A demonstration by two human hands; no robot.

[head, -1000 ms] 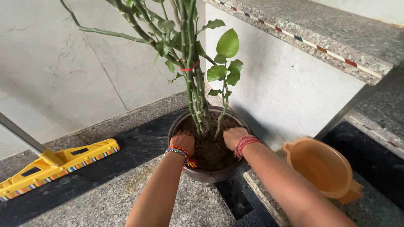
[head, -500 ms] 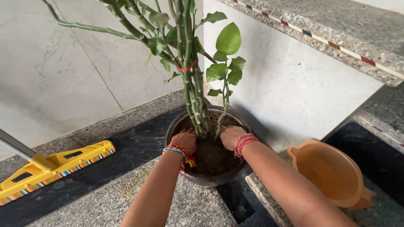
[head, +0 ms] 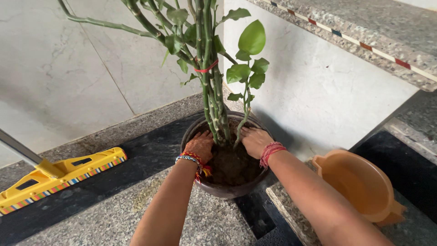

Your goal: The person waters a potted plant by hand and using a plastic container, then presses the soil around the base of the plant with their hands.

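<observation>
Dark soil [head: 232,166] in one round brown pot [head: 227,189], standing on the granite floor [head: 91,223] close to the white wall [head: 318,91], pressed under two hands: left hand [head: 199,146] and right hand [head: 255,140], both flat and open, palms down, fingers touching the earth on either side of one bunch of green stems [head: 211,100] tied with one red band [head: 205,69]. Seen near also one orange bucket [head: 359,187] on the right, one yellow floor wiper [head: 59,175] on the left.
</observation>
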